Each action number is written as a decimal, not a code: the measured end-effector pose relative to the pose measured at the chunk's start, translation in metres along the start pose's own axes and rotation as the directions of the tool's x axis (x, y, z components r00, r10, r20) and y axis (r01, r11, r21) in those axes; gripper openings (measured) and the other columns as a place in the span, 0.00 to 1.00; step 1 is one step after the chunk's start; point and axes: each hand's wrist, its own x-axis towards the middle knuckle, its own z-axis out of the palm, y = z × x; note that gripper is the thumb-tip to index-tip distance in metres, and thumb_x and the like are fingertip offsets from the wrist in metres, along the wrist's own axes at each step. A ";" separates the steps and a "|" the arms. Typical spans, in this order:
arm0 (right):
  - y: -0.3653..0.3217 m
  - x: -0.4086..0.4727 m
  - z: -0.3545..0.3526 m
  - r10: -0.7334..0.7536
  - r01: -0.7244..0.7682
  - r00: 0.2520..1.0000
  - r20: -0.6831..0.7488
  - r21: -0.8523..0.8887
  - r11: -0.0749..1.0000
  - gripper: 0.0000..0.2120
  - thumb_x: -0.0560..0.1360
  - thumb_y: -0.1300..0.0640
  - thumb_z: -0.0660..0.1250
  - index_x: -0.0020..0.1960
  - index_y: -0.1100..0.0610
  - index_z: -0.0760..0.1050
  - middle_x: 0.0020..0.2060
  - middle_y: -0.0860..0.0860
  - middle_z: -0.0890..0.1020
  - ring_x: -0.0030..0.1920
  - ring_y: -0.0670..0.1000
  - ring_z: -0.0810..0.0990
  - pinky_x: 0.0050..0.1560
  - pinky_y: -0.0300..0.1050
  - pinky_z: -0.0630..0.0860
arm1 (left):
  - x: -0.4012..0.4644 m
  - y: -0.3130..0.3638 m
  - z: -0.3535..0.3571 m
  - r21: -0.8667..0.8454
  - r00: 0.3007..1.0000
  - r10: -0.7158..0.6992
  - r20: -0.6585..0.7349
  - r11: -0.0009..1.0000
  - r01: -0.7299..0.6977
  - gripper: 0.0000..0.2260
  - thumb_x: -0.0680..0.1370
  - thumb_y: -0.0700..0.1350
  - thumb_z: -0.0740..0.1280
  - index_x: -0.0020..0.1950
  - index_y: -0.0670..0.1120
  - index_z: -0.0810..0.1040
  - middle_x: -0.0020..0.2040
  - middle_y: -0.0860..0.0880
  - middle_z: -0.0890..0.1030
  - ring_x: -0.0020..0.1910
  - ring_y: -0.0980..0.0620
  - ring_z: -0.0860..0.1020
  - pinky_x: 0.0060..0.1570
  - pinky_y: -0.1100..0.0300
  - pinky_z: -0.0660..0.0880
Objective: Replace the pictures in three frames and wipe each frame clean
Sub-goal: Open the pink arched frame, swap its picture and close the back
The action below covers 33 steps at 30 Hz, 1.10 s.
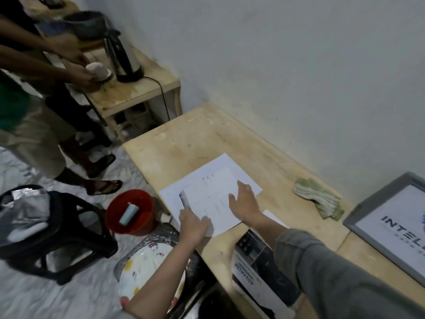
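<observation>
A stack of white paper sheets (213, 192) lies on the wooden table (184, 143), with a grey frame corner (183, 196) showing under its left edge. My left hand (192, 224) grips the near left corner of the top sheet. My right hand (245, 203) presses flat on the sheet, fingers spread. A grey picture frame (377, 212) holding a printed logo picture stands at the right edge. A folded striped cloth (318, 198) lies on the table between the papers and that frame. Another printed picture (259, 279) lies near the table's front edge, under my right forearm.
Beside the table on the floor stand a red bucket (130, 210) and a black plastic stool (57, 233) with a bag on it. A floral plate (142, 268) lies below my left arm. Two people stand at a side shelf (133, 88) with a kettle (122, 58).
</observation>
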 end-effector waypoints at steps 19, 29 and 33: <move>0.118 -0.091 -0.031 -0.081 0.072 0.996 -0.024 -0.255 0.964 0.29 0.71 0.49 0.52 0.70 0.59 0.65 0.66 0.58 0.70 0.64 0.58 0.69 0.65 0.55 0.62 | -0.121 -0.021 0.064 -0.028 0.992 -0.126 0.027 0.992 0.126 0.19 0.77 0.42 0.64 0.68 0.42 0.67 0.66 0.43 0.67 0.47 0.53 0.71 0.46 0.70 0.70; 0.184 -0.147 -0.054 -0.070 0.125 0.988 0.140 -0.438 0.890 0.32 0.75 0.44 0.61 0.73 0.54 0.54 0.75 0.56 0.54 0.74 0.58 0.55 0.72 0.64 0.48 | -0.164 -0.018 0.118 -0.064 0.962 -0.259 -0.083 0.965 0.255 0.16 0.71 0.42 0.65 0.56 0.36 0.72 0.54 0.36 0.76 0.47 0.39 0.77 0.37 0.53 0.74; 0.185 -0.148 -0.052 -0.095 0.143 0.987 0.128 -0.451 0.881 0.31 0.75 0.44 0.61 0.72 0.53 0.55 0.75 0.56 0.54 0.74 0.58 0.55 0.72 0.63 0.49 | -0.155 -0.011 0.122 -0.123 0.953 -0.280 -0.118 0.956 0.266 0.17 0.71 0.40 0.67 0.58 0.35 0.72 0.52 0.37 0.78 0.49 0.40 0.79 0.41 0.53 0.76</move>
